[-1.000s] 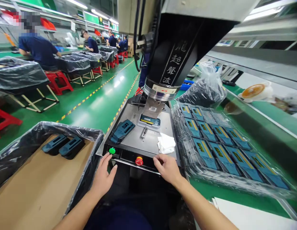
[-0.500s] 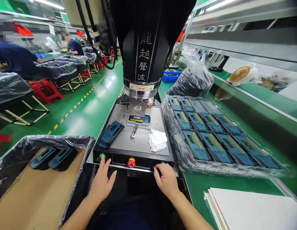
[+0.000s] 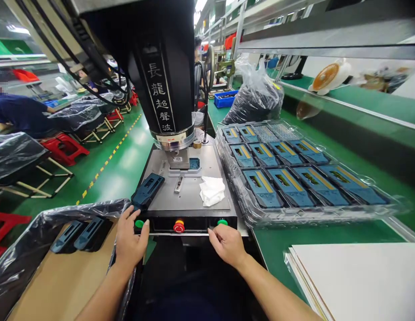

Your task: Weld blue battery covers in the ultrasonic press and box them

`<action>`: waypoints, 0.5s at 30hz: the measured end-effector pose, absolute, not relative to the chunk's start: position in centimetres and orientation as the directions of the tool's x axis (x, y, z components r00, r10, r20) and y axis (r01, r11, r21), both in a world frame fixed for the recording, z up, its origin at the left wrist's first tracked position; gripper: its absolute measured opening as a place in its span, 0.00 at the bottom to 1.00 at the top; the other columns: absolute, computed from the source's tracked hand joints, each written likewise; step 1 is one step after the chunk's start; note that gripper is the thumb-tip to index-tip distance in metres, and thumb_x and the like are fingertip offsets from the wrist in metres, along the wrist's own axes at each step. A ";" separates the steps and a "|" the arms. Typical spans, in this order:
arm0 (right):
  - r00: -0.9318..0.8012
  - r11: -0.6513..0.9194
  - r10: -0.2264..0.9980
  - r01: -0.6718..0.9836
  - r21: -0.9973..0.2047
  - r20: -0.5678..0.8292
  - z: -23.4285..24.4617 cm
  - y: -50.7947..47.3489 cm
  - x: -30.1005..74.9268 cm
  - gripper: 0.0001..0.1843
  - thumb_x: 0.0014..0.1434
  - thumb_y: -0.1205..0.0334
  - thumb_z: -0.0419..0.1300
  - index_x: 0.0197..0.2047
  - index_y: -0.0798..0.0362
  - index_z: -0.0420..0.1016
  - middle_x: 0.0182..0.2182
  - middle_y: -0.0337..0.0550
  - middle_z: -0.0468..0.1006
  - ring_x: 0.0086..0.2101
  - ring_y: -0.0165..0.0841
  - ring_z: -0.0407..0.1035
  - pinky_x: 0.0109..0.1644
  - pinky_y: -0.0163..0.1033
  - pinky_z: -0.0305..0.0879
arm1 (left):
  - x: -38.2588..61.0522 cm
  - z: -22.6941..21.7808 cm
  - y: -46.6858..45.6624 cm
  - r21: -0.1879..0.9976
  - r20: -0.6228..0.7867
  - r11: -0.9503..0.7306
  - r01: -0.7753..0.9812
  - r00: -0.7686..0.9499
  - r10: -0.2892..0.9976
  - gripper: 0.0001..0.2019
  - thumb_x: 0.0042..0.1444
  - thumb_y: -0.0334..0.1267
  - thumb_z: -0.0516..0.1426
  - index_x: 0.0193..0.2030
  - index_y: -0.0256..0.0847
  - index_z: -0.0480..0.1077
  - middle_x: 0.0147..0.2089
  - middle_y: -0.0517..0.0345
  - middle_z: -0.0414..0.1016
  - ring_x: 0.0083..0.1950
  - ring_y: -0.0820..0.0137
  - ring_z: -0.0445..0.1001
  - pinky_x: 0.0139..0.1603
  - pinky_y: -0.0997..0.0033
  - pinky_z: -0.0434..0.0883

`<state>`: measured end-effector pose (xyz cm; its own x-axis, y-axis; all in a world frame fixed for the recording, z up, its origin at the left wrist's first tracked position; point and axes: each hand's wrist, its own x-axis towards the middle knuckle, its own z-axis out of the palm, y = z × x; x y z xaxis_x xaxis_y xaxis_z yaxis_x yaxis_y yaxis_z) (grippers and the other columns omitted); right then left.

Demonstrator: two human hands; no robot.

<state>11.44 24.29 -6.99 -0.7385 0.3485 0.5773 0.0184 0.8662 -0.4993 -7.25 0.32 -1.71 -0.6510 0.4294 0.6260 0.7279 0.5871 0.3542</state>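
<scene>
My left hand (image 3: 131,238) is open, its fingers spread beside the left green button (image 3: 139,224). Its fingertips are at the lower end of a dark blue plastic housing (image 3: 147,191) lying tilted on the machine's metal plate; whether they touch it I cannot tell. Curled closed, my right hand (image 3: 228,244) rests at the machine's front edge, just below the right green button (image 3: 222,221), with nothing visible in it. The ultrasonic welder's metal horn (image 3: 178,159) is down on a blue part (image 3: 194,163) in the pale fixture (image 3: 184,172), hiding much of the part.
A red emergency-stop button (image 3: 179,226) sits between the green ones. A white cloth (image 3: 212,191) lies on the plate. Right stands a clear tray (image 3: 241,213) of blue housings; left, a plastic-lined bin (image 3: 83,209) holds two housings. White sheets (image 3: 358,276) lie front right.
The horn has come down onto the part in the fixture. My left hand has left the green button and moved toward the loose housing. My right hand has slipped below its button. The view has shifted.
</scene>
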 end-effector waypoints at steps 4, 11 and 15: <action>-0.718 0.858 0.367 0.015 -0.514 0.592 -6.7 24.5 11.5 0.20 0.62 0.62 0.54 0.19 0.53 0.59 0.16 0.34 0.60 0.20 0.25 0.54 0.28 0.34 0.49 | -9.0 -0.3 1.5 0.279 0.618 0.618 0.735 -0.630 0.470 0.22 0.57 0.46 0.55 0.54 0.33 0.65 0.60 0.37 0.61 0.64 0.53 0.60 0.65 0.51 0.59; -0.719 0.859 0.369 0.022 -0.511 0.589 -6.9 24.6 11.6 0.19 0.62 0.62 0.54 0.19 0.53 0.61 0.17 0.35 0.62 0.21 0.25 0.55 0.28 0.34 0.49 | -12.1 0.8 3.5 0.195 0.469 0.745 0.638 -0.728 0.500 0.31 0.55 0.53 0.53 0.58 0.30 0.63 0.63 0.34 0.57 0.67 0.49 0.55 0.65 0.50 0.57; -0.713 0.857 0.382 0.035 -0.514 0.588 -6.9 24.7 11.6 0.19 0.62 0.61 0.53 0.19 0.53 0.62 0.17 0.35 0.63 0.21 0.25 0.56 0.28 0.33 0.50 | -13.9 0.7 4.0 0.127 0.333 0.806 0.579 -0.790 0.515 0.36 0.53 0.56 0.53 0.60 0.29 0.61 0.62 0.32 0.59 0.65 0.46 0.58 0.63 0.48 0.59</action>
<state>11.65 24.68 -6.88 -0.7132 0.3817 0.5879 0.0351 0.8571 -0.5140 -13.91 4.04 0.69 -0.7900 0.5147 0.3331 0.5785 0.8057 0.1272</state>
